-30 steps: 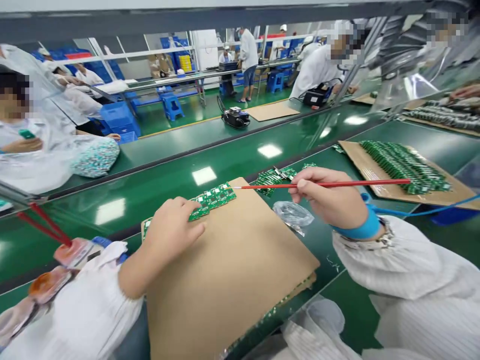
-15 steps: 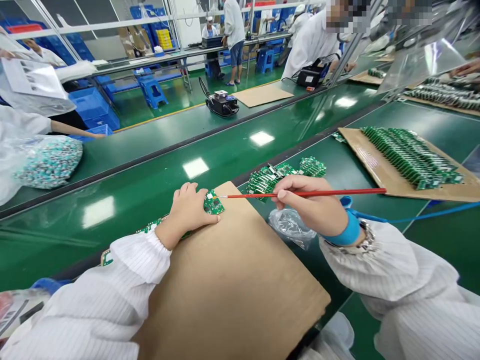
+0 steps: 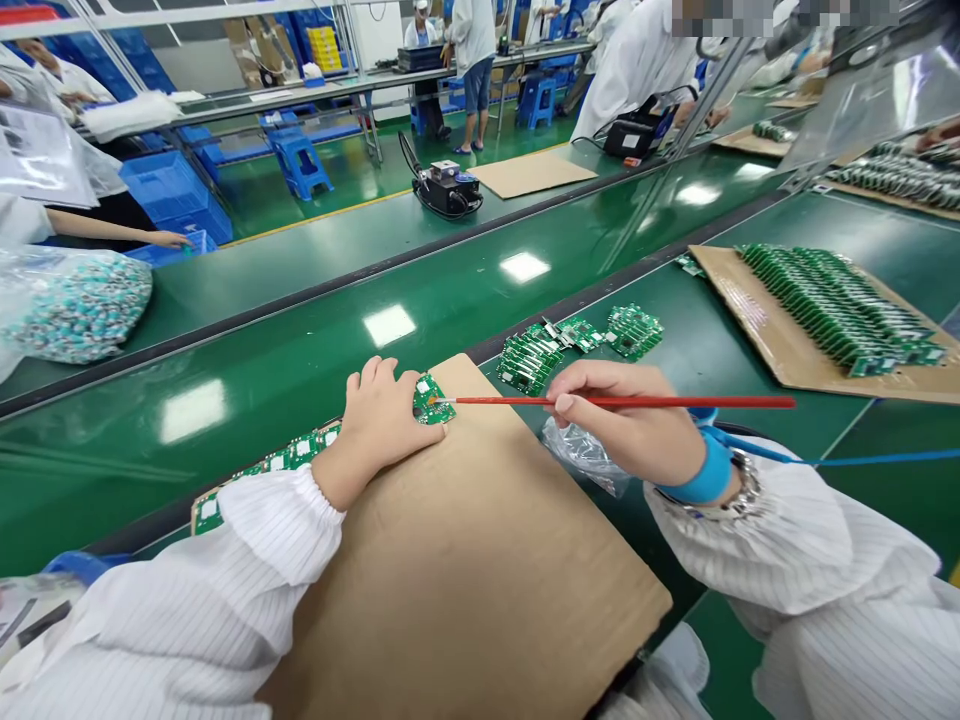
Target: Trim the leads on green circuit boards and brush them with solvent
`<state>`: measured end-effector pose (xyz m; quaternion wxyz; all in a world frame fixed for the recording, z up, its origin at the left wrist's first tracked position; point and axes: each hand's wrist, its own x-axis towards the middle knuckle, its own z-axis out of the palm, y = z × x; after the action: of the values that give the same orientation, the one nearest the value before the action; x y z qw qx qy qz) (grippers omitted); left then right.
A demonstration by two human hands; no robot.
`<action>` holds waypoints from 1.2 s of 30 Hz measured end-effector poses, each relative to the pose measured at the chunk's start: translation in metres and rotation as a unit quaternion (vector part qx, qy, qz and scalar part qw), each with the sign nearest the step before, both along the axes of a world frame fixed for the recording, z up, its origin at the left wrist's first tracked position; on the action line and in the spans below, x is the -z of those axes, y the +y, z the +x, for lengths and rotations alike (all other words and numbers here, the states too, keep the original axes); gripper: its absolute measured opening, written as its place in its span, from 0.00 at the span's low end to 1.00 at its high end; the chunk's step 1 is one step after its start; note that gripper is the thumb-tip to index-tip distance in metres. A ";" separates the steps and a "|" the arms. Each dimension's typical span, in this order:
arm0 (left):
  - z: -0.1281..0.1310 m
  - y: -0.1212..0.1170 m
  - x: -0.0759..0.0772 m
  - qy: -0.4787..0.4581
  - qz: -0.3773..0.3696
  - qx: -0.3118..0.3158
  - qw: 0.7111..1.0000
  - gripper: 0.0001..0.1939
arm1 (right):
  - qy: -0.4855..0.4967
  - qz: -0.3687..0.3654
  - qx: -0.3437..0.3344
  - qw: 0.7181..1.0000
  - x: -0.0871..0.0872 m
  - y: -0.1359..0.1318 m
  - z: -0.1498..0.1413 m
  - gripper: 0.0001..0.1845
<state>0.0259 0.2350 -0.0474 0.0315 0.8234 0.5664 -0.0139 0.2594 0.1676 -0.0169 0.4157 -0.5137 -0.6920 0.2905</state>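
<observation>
My right hand (image 3: 611, 405) pinches a thin red-handled paintbrush (image 3: 675, 402), held nearly level. Its tip, pointing left, meets the face of a small green circuit board (image 3: 436, 402). Over that board lies my left hand (image 3: 384, 415), fingers spread and thumb stretched along its near side, pressing it against a brown cardboard sheet (image 3: 480, 560). More circuit boards (image 3: 277, 462) stretch in a row along the sheet's far left edge, partly covered by my left hand and sleeve. A blue wrist strap (image 3: 701, 475) with a cord circles my right wrist.
Loose circuit boards (image 3: 529, 360) and a crumpled clear bag (image 3: 585, 452) lie beyond the sheet. Rows of boards (image 3: 832, 305) cover another cardboard (image 3: 757, 330) at right. Across the green bench sit a black device (image 3: 448, 190) and a bag of small parts (image 3: 82, 305). Co-workers stand behind.
The view has shifted slightly. The brush handle lies a little more level, its tip still at the board. My left hand keeps its place on the board. A co-worker's hand at left has moved.
</observation>
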 end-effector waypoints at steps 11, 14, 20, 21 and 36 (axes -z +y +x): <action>-0.001 0.000 0.003 -0.006 0.005 -0.003 1.000 0.35 | -0.046 -0.010 -0.004 0.999 0.005 0.000 -0.004 0.08; -0.001 0.000 0.003 -0.006 0.006 -0.005 1.000 0.35 | -0.049 -0.010 -0.007 0.999 0.004 -0.001 -0.003 0.09; -0.001 0.000 0.003 -0.006 0.002 -0.006 1.000 0.35 | -0.051 -0.005 -0.009 0.999 0.001 -0.001 -0.007 0.08; -0.001 0.000 0.003 -0.006 0.001 -0.007 1.000 0.35 | -0.056 -0.008 -0.013 0.998 0.001 -0.001 -0.007 0.08; 0.001 0.000 -0.001 0.009 -0.021 -0.014 1.000 0.36 | -0.050 -0.018 0.012 0.999 -0.002 -0.006 0.003 0.09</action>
<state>0.0266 0.2345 -0.0461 0.0441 0.8146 0.5774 -0.0332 0.2621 0.1620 -0.0149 0.3745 -0.5433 -0.7005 0.2718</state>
